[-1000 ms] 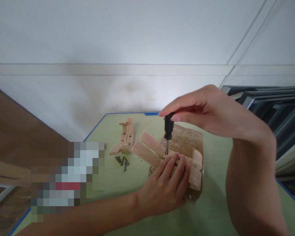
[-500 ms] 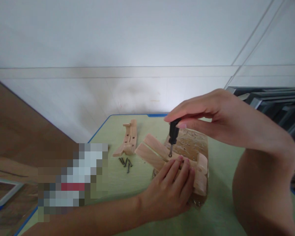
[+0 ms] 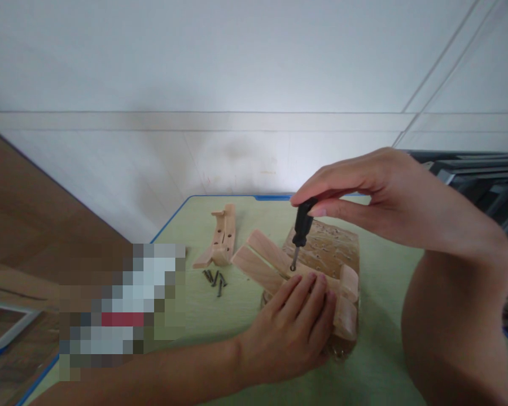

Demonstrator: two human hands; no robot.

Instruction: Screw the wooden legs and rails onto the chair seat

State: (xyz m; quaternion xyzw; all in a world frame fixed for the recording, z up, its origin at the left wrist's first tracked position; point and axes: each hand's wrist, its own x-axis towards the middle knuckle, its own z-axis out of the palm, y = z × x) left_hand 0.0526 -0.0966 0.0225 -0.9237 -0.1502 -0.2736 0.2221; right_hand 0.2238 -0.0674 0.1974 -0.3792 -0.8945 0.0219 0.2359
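My right hand (image 3: 355, 192) pinches the black handle of a screwdriver (image 3: 303, 223) between thumb and fingers. The screwdriver leans slightly to the right, its tip at a hole in a pale wooden piece (image 3: 265, 248) made of two slats with raised blocks at the right end. Closed over the middle of this wooden piece is my left hand (image 3: 296, 321), which presses it down and covers part of it. Underneath lies a brown block wrapped in shiny clear film (image 3: 334, 242).
A similar wooden piece (image 3: 223, 237) with several holes rests further left on the green table (image 3: 186, 304). Several dark screws (image 3: 215, 279) lie just in front of it. Dark, stacked panels (image 3: 486, 175) stand at the right, and a white wall rises behind.
The screwdriver's handle has tilted a little to the right along with my right hand, while the tip stays at the hole. My left hand keeps its place on the wooden piece.
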